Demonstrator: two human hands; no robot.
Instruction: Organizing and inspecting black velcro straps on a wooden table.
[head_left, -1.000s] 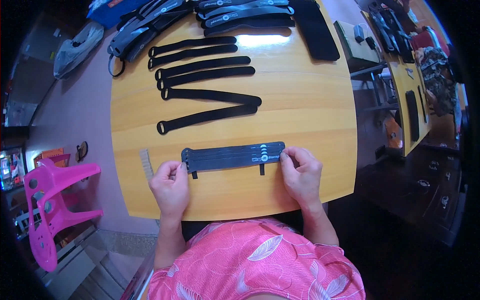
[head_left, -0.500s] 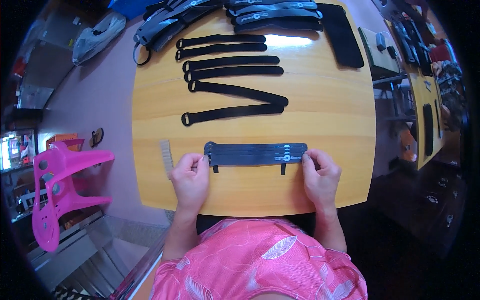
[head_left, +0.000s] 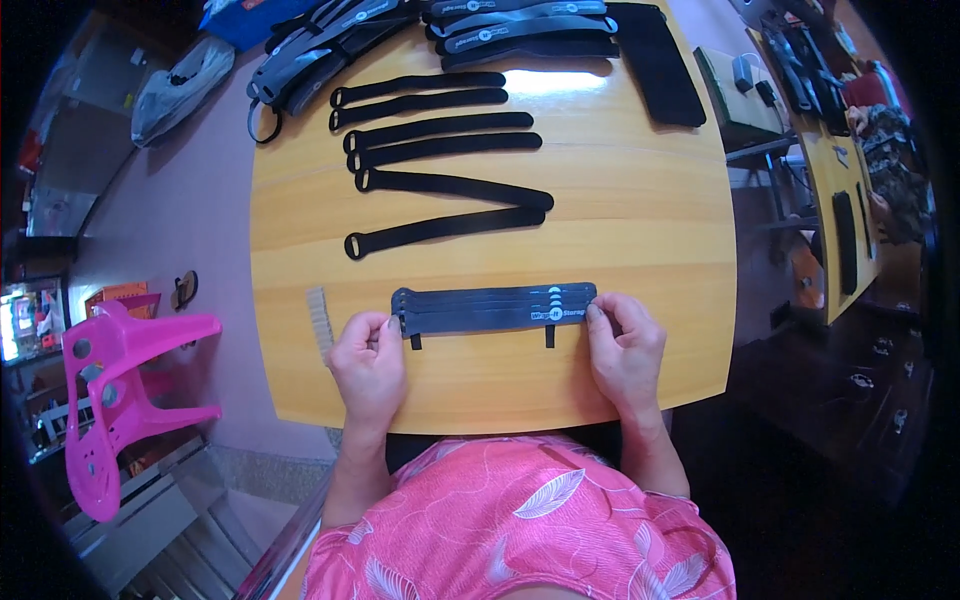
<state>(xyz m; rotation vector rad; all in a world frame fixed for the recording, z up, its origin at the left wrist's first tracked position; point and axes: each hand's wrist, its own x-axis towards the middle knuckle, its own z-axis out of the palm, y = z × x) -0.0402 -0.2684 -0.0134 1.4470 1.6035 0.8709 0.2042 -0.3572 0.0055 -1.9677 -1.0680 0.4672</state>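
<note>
A fanned stack of dark grey hook-and-loop straps [head_left: 460, 314] with white print lies crosswise near the table's front edge. My left hand [head_left: 368, 365] pinches its left end, where the strap slots line up. At the opposite end, my right hand [head_left: 628, 355] grips the corner between thumb and fingers. Two short black tabs, a left one [head_left: 416, 342] and a right one [head_left: 550, 337], stick out below the stack. Farther up the table lie several single black straps [head_left: 450, 146], each with a slotted round end; the lowest two touch at their right tips.
Bundles of grey straps, one at the left [head_left: 320, 62] and one in the middle [head_left: 525, 32], lie along the far edge beside a wide black strip [head_left: 660, 65]. A beige ridged strip [head_left: 319, 318] sits left of my hand. A pink plastic stool [head_left: 125, 345] stands left of the table [head_left: 640, 240].
The whole view has shifted slightly, so the table and straps appear a little farther left. Both hands keep their hold on the stack's ends.
</note>
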